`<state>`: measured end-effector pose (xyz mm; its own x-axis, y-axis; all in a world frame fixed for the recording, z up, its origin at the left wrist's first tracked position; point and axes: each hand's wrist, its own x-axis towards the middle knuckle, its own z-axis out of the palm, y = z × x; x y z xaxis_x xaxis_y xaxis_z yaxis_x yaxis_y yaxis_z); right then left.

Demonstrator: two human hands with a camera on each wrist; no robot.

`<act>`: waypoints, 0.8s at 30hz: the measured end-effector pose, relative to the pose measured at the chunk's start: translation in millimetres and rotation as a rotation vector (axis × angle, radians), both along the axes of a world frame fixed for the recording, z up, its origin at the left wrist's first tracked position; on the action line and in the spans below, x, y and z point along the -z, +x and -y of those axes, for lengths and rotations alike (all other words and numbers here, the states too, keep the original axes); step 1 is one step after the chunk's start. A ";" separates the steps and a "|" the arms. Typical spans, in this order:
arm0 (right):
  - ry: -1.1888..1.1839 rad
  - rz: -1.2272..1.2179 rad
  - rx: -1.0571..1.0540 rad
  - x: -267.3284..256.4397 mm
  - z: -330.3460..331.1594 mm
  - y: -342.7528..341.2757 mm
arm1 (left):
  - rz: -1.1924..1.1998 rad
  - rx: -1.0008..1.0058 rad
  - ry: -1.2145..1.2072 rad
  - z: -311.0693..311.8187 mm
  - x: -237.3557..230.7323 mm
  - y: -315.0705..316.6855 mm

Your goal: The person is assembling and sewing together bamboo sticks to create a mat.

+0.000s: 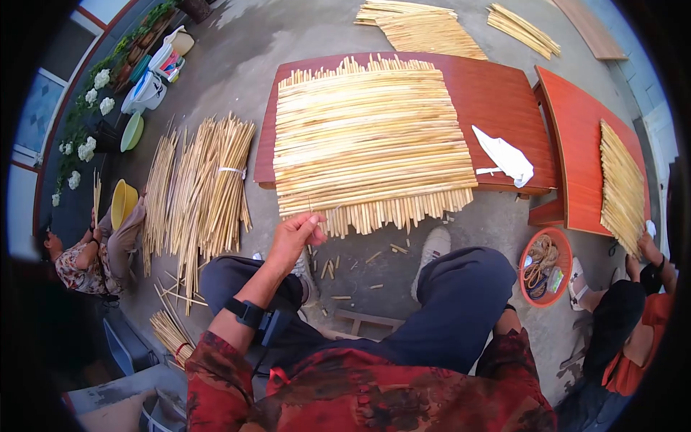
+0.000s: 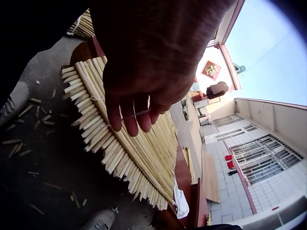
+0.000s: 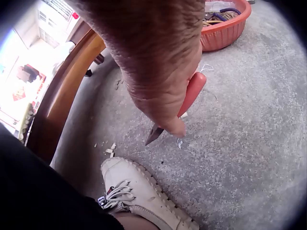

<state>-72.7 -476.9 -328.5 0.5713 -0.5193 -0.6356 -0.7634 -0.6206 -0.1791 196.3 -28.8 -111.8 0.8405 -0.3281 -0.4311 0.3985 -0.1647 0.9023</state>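
Observation:
A mat of pale sticks (image 1: 371, 137) lies on a dark red table. At its near left edge my left hand (image 1: 295, 234) pinches a thin wire, seen in the left wrist view as a fine strand (image 2: 135, 114) across the fingertips of the hand (image 2: 148, 72), above the stick ends (image 2: 115, 155). My right hand (image 3: 158, 62) grips pliers with a red handle (image 3: 193, 91), low over the concrete floor; their dark tip points down past the thumb. In the head view the right hand is hidden beyond the right knee.
A white cloth (image 1: 507, 155) lies on the table (image 1: 504, 108). An orange basket (image 1: 565, 270) of cords stands to the right. Stick bundles (image 1: 209, 180) lie left. One person (image 1: 86, 266) sits at left, another (image 1: 637, 331) at right beside a smaller mat (image 1: 620, 187).

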 end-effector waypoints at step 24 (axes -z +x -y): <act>0.357 0.678 -0.657 -336.2 -218.2 201.4 | 0.278 0.054 -0.216 58.7 4.4 -45.4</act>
<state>128.7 -258.7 7.7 0.9743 0.1857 -0.1272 0.0426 -0.7072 -0.7057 150.9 -87.5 -116.2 0.8951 -0.4336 -0.1041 0.1287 0.0278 0.9913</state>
